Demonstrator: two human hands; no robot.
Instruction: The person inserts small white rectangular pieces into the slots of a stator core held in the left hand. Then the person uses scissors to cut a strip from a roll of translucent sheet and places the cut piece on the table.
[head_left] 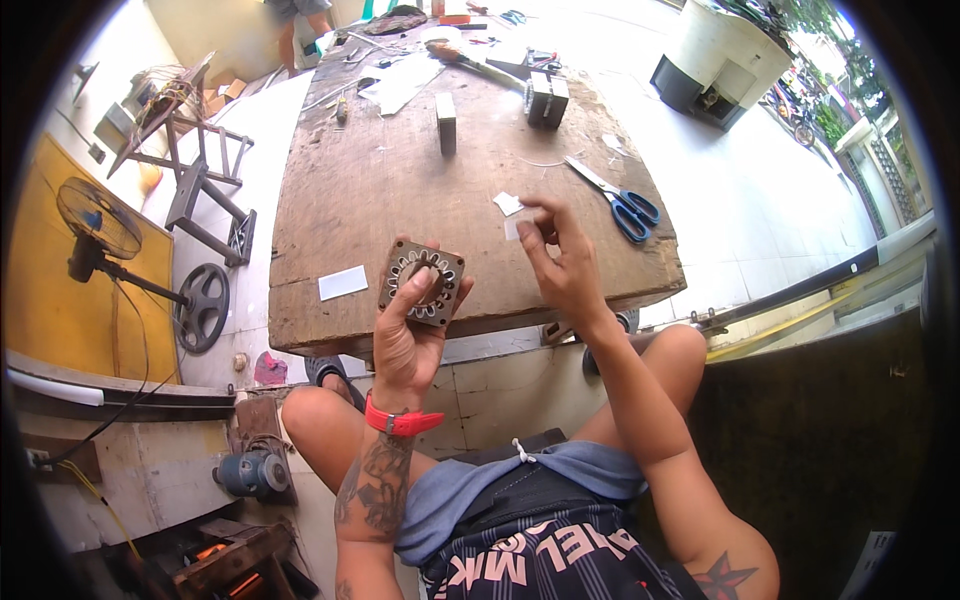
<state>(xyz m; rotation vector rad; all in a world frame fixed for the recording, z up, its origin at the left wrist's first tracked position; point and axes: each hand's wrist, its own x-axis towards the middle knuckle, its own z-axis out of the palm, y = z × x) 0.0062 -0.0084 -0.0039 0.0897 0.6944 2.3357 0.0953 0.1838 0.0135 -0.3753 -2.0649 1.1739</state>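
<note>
My left hand (412,342) holds a square metal motor stator (447,266) above the table's near edge, its thumb across the central bore. White paper liners show in many of the stator's slots. To the right, my right hand (570,264) is raised with thumb and forefinger curled toward each other in a pinch. Whatever may be between those fingertips is too small to make out. Beside them a small white paper piece (511,229) shows, and a cut scrap of paper (507,203) lies just beyond. A white paper strip (343,283) rests left of the stator.
On the wooden table (330,200) lie blue-handled scissors (632,212), an upright metal block (446,124), a second stator-like block (546,100), and a hammer (470,60). Loose tools and papers crowd the far end. A fan (100,225) stands left; another person's legs (288,35) show far back.
</note>
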